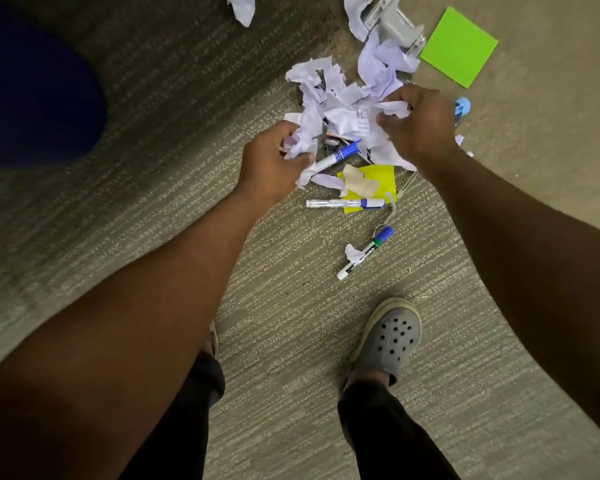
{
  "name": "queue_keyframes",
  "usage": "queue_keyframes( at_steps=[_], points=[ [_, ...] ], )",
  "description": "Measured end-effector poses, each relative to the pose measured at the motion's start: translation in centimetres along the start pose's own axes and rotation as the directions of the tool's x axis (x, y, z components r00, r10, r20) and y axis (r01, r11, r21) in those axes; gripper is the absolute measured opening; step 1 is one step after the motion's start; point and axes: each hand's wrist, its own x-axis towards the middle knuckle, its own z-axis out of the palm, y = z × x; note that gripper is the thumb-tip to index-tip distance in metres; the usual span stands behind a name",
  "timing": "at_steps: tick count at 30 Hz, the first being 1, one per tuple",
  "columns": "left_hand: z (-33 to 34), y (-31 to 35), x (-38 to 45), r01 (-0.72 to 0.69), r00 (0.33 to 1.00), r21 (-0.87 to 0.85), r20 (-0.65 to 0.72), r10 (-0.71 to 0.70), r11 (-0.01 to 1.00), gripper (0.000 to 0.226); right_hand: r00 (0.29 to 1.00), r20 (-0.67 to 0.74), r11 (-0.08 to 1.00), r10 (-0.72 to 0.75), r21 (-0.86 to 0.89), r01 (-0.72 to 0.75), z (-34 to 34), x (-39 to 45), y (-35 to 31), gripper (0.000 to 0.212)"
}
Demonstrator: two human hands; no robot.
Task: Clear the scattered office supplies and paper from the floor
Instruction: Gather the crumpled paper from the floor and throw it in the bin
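A grey shoe (388, 341) stands on the carpet (284, 306), near a marker (364, 254). Further out, the left hand (267, 164) and right hand (420, 126) each clutch torn paper (329, 105), probably gathering it. Farthest, paper partly hides a grey stapler-like thing (392, 24).

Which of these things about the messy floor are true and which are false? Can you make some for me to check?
1. Both hands are grabbing torn white paper. True: the left hand and the right hand each clutch scraps from the paper pile.
2. The green sticky pad lies under the markers. False: it lies apart, near the grey hole punch.
3. Three markers lie on the carpet. True.
4. The yellow sticky pad has crumpled scraps on it. True.
5. The person is barefoot. False: a grey clog is on the foot.
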Motion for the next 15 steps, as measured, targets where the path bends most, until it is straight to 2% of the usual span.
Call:
queue_keyframes(
  at_steps=[3,5,9,15],
  points=[
    [-2.7,2.3,-2.5,0.142,0.989,-0.269,0.002,-0.147,0.953,0.029,0.994,-0.004,0.978,0.105,0.184,-0.103,-0.8,-1.5,-2.2,0.022],
    [-4.7,3.4,-4.0,0.175,0.981,-0.348,-0.018,-0.193,0.921,0.030,0.987,0.027,0.937,0.158,0.312,-0.158,-1.1,-2.6,-4.2,0.015],
    [-9.6,4.9,-6.6,0.142,0.976,-0.290,-0.120,-0.183,0.946,0.028,0.983,0.086,0.845,0.162,0.503,-0.183,-1.1,-5.0,-9.6,0.007],
    [-19.2,8.1,-9.9,-0.039,0.931,-0.252,-0.362,-0.057,0.967,0.022,0.987,0.158,0.688,-0.026,0.719,-0.097,-1.9,-8.5,-22.7,0.012]
  ],
)
